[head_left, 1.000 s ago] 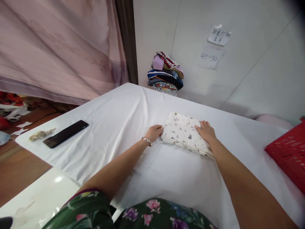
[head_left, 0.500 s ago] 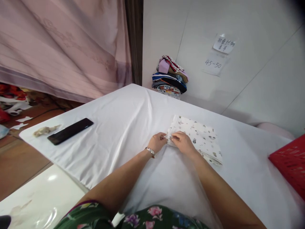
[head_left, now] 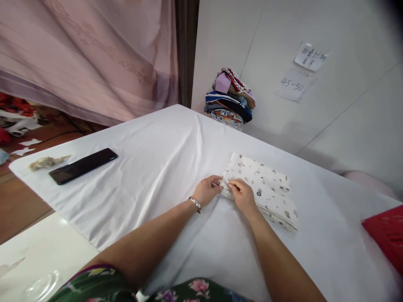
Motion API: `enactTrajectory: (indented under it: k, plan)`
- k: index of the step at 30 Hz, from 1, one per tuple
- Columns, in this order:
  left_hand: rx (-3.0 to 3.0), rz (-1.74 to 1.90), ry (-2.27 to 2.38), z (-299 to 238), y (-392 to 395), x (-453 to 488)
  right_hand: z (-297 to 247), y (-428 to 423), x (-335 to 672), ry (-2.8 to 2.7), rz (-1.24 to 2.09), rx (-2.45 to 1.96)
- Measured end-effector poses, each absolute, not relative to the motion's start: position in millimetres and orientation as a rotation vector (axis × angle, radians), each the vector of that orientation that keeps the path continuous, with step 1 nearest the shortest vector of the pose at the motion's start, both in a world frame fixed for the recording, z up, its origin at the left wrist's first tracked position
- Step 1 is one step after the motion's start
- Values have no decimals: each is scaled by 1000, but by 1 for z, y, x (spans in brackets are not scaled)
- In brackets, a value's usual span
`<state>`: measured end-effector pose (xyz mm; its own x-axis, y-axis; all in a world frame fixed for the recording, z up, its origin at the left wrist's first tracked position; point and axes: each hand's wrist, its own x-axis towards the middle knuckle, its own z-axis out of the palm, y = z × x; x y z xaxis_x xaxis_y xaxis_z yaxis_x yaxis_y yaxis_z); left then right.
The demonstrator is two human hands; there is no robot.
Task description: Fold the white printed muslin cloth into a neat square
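A folded white cloth (head_left: 267,182) with small scattered prints lies flat on the white-covered table (head_left: 151,167), its layers stacked at the near edge. My left hand (head_left: 208,191), with a bracelet at the wrist, pinches the near left corner of the cloth between thumb and fingers. Right beside it, my right hand (head_left: 243,193) is closed, thumb and fingertips gripping the cloth's edge near that same corner. The far and right parts of the cloth lie untouched.
A black phone (head_left: 83,165) and a crumpled beige bundle (head_left: 47,162) lie at the table's left end. Folded clothes (head_left: 229,98) are piled against the wall beyond the far edge. A red object (head_left: 385,235) stands at the right. A pink curtain (head_left: 110,54) hangs behind.
The camera view has shifted slightly. Both hands stay at the cloth's near left corner; the right fingers are curled a little more and sit slightly lower along the edge.
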<state>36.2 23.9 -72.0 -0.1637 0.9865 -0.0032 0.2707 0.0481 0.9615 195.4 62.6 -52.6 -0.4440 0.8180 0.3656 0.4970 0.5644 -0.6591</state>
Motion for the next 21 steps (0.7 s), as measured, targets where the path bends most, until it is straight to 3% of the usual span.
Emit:
enactTrajectory:
  k: [21]
  plan:
    - [1162, 1239, 1346, -65, 23, 36, -51, 58, 198, -2195, 480, -902]
